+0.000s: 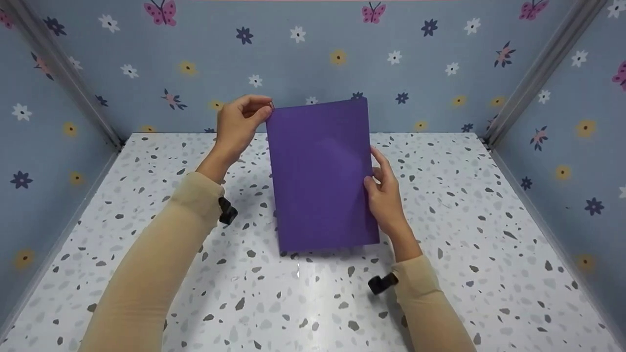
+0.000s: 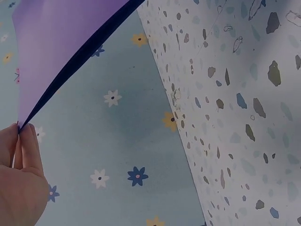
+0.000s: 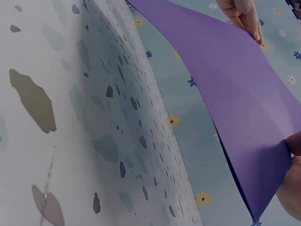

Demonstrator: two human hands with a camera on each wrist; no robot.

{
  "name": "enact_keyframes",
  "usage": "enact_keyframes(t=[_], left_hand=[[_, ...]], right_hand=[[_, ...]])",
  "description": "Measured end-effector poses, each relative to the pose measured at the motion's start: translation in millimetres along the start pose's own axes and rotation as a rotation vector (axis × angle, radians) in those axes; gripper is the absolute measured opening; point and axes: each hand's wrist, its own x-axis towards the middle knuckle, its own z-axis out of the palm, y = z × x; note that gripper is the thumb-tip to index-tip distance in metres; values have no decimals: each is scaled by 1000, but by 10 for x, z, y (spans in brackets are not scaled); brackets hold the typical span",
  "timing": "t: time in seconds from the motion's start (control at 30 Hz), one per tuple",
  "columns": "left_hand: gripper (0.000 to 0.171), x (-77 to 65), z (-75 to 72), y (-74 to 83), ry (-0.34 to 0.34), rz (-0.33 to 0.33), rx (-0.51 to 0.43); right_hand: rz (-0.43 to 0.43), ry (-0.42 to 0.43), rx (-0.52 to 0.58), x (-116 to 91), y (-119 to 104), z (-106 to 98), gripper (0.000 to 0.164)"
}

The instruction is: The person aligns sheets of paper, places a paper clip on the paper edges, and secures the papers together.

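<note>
A purple sheet of paper or thin card (image 1: 323,176) is held up, tilted, above the speckled table. Its top-left corner is pinched between the thumb and fingers of my left hand (image 1: 239,120). My right hand (image 1: 385,195) grips the right edge around mid-height, thumb on the front and fingers behind. In the left wrist view, the sheet (image 2: 61,42) rises from the pinching left hand (image 2: 21,174) and shows a dark underside strip. The right wrist view has the sheet (image 3: 240,84) bowed, with the right hand (image 3: 289,188) at its near edge and the left hand (image 3: 242,19) at the far corner.
The white speckled table (image 1: 303,303) lies beneath both hands. Blue flowered panels (image 1: 303,58) stand behind it and at both sides, joined by grey corner posts (image 1: 543,73). Each sleeve cuff carries a small black camera (image 1: 227,211).
</note>
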Motion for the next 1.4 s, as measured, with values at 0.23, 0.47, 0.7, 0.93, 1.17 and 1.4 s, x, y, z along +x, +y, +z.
enact_keyframes(t=[0.23,0.47,0.7,0.93,1.17,1.4], left_hand=[[29,-11,9,-51,-21,16,5],[29,-9,16,-86,-18,9,27],[27,-15,16,-91,-8,19,37],[26,-13,10,-102,-7,33,44],[25,-22,7,-102,-6,38,47],[25,-16,8,-98,-5,40,55]], right_hand=[[-1,9,-1,3,-2,5,67],[5,10,-16,-1,0,-1,68],[2,-2,-10,1,9,-8,67],[-3,-1,-7,4,12,-13,67],[2,5,-8,3,9,-8,67],[9,4,-3,0,3,-10,67]])
